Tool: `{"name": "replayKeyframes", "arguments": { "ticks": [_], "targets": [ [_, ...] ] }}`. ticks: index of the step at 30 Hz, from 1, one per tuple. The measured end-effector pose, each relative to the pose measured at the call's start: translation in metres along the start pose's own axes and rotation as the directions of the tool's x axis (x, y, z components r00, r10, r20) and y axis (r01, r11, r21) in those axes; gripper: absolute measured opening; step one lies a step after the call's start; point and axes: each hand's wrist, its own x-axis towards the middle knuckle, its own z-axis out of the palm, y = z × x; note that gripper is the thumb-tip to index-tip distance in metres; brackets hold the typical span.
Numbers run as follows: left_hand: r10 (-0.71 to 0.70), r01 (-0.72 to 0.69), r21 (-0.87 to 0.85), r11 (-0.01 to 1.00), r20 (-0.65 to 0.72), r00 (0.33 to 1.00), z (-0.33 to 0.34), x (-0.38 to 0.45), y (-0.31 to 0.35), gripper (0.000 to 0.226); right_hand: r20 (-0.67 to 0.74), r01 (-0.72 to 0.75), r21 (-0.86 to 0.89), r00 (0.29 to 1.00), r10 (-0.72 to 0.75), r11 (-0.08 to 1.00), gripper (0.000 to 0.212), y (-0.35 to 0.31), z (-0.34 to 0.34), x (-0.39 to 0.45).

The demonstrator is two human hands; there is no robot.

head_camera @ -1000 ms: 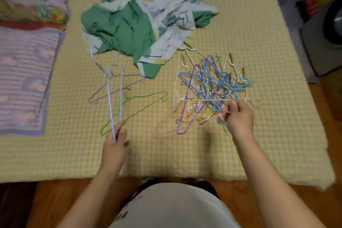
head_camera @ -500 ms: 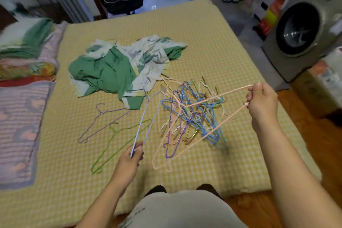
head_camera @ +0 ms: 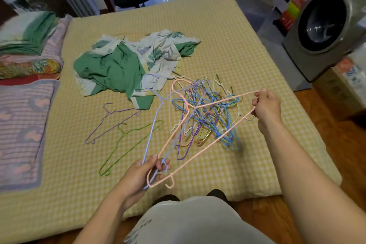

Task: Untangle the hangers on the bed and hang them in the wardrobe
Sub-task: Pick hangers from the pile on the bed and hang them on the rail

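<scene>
The pink hanger (head_camera: 200,140) is now lifted out of the tangled pile of hangers (head_camera: 204,113) at the centre right of the frame; one second ago it lay inside the pile. The right hand (head_camera: 266,106) grips its one end with curled fingers. The left hand (head_camera: 147,172), at the lower centre, is closed around the other corner of the pink hanger together with the pale blue hanger (head_camera: 153,130), which it held already before. So one more hanger seems free, and I judge it is being passed to the left hand. A purple hanger (head_camera: 111,123) and a green hanger (head_camera: 128,144) lie apart on the bed (head_camera: 227,31), left of the pile. Most hangers are not untangled yet. No wardrobe is visible.
</scene>
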Motion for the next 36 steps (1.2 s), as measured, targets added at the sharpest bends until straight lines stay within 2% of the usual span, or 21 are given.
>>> {"name": "replayKeyframes", "arguments": {
  "ticks": [1, 2, 4, 5, 6, 7, 9, 10, 11, 12, 14, 17, 18, 20, 22, 24, 26, 29, 31, 34, 36],
  "targets": [
    [0.0, -0.001, -0.026, 1.0, -0.016, 1.0, -0.001, 0.001, 0.002, 0.035, 0.019, -0.061, -0.036, 0.998, 0.062, 0.997, 0.026, 0.013, 0.002, 0.0],
    [0.01, -0.01, -0.027, 1.0, -0.03, 1.0, -0.001, 0.002, 0.004, 0.035, 0.037, -0.138, -0.098, 0.989, 0.142, 0.986, 0.035, 0.029, 0.004, -0.001],
    [0.036, -0.031, 0.053, 0.998, -0.079, 0.996, -0.002, 0.004, 0.005, 0.039, 0.005, -0.267, -0.311, 0.959, 0.283, 0.912, 0.071, 0.064, 0.01, -0.014],
    [0.048, -0.035, 0.11, 0.993, -0.113, 0.992, -0.003, 0.008, 0.003, 0.041, 0.022, -0.306, -0.373, 0.941, 0.339, 0.876, 0.076, 0.077, 0.014, -0.034],
    [0.06, -0.038, 0.159, 0.987, -0.14, 0.988, -0.001, 0.011, 0.0, 0.044, 0.084, -0.331, -0.389, 0.916, 0.391, 0.859, 0.071, 0.087, 0.02, -0.062],
    [0.063, -0.028, 0.217, 0.976, -0.158, 0.985, 0.0, 0.013, -0.004, 0.044, 0.174, -0.377, -0.379, 0.868, 0.465, 0.845, 0.062, 0.094, 0.027, -0.096],
    [0.053, 0.001, 0.325, 0.946, -0.156, 0.986, 0.003, 0.016, -0.012, 0.039, 0.402, -0.554, -0.318, 0.656, 0.638, 0.77, 0.051, 0.105, 0.045, -0.169],
    [0.044, 0.007, 0.364, 0.931, -0.131, 0.99, 0.005, 0.016, -0.017, 0.038, 0.489, -0.637, -0.271, 0.554, 0.673, 0.721, 0.052, 0.108, 0.052, -0.198],
    [0.035, 0.014, 0.406, 0.914, -0.113, 0.993, 0.006, 0.015, -0.024, 0.039, 0.538, -0.68, -0.235, 0.504, 0.676, 0.695, 0.054, 0.113, 0.059, -0.22],
    [0.026, 0.017, 0.449, 0.893, -0.089, 0.996, 0.008, 0.012, -0.029, 0.041, 0.551, -0.693, -0.185, 0.514, 0.658, 0.697, 0.054, 0.113, 0.065, -0.234],
    [0.021, -0.015, 0.539, 0.842, -0.006, 1.0, 0.009, 0.006, -0.04, 0.044, 0.525, -0.693, -0.039, 0.598, 0.605, 0.719, 0.047, 0.115, 0.072, -0.245],
    [0.047, -0.156, 0.672, 0.724, 0.177, 0.983, 0.014, -0.008, -0.047, 0.045, 0.385, -0.636, 0.143, 0.742, 0.549, 0.759, 0.027, 0.115, 0.077, -0.268],
    [0.038, -0.184, 0.683, 0.707, 0.223, 0.974, 0.013, -0.012, -0.049, 0.044, 0.297, -0.591, 0.196, 0.796, 0.527, 0.783, 0.026, 0.121, 0.079, -0.278],
    [-0.04, -0.216, 0.716, 0.664, 0.323, 0.946, 0.013, -0.024, -0.058, 0.04, 0.123, -0.509, 0.32, 0.858, 0.498, 0.799, 0.026, 0.135, 0.078, -0.307],
    [-0.157, -0.218, 0.731, 0.647, 0.407, 0.9, 0.015, -0.042, -0.071, 0.035, -0.055, -0.431, 0.461, 0.858, 0.51, 0.775, 0.029, 0.147, 0.065, -0.335],
    [-0.254, -0.168, 0.73, 0.663, 0.43, 0.867, 0.018, -0.053, -0.087, 0.032, -0.146, -0.378, 0.584, 0.822, 0.551, 0.719, 0.031, 0.154, 0.042, -0.358],
    [-0.346, -0.183, 0.762, 0.621, 0.476, 0.809, 0.035, -0.068, -0.105, 0.03, -0.248, -0.303, 0.678, 0.763, 0.596, 0.67, 0.025, 0.162, -0.001, -0.389],
    [-0.441, -0.324, 0.833, 0.449, 0.521, 0.731, 0.067, -0.09, -0.135, 0.026, -0.386, -0.225, 0.741, 0.628, 0.676, 0.632, 0.018, 0.188, -0.066, -0.447],
    [-0.545, -0.368, 0.863, 0.347, 0.505, 0.67, 0.089, -0.112, -0.156, 0.023, -0.483, -0.15, 0.753, 0.536, 0.693, 0.641, 0.021, 0.214, -0.105, -0.491],
    [-0.681, -0.481, 0.854, 0.198, 0.473, 0.559, 0.119, -0.155, -0.197, 0.022, -0.651, -0.095, 0.699, 0.325, 0.686, 0.709, 0.022, 0.246, -0.161, -0.559],
    [-0.752, -0.616, 0.775, 0.142, 0.489, 0.443, 0.149, -0.202, -0.236, 0.027, -0.713, -0.041, 0.685, 0.163, 0.682, 0.727, 0.026, 0.264, -0.203, -0.613]
  ]
}}
